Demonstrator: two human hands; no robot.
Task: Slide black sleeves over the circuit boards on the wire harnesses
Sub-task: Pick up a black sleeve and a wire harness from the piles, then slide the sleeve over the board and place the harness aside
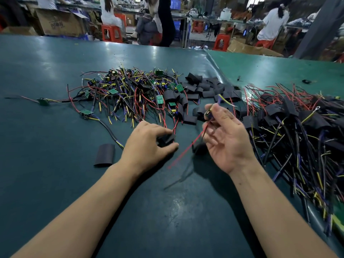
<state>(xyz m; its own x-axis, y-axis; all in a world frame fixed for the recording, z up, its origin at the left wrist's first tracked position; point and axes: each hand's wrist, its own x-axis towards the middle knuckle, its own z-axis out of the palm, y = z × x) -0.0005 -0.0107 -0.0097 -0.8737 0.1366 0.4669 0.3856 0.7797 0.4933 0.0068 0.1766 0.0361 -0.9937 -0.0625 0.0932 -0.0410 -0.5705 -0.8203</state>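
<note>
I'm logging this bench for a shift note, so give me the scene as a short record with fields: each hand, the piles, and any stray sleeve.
left hand: left hand grips a black sleeve low over the green table
right hand: right hand raised, pinching a wire harness with a red wire hanging down
unsleeved pile: bare harnesses with green boards, centre
sleeve pile: loose sleeves, behind the hands
sleeved pile: finished harnesses, right
stray sleeve: lone sleeve flat, left of the left wrist

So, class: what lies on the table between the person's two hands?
In the head view, between the left hand gripping a black sleeve and the right hand holding a harness, a red wire hangs across bare green mat.
</note>
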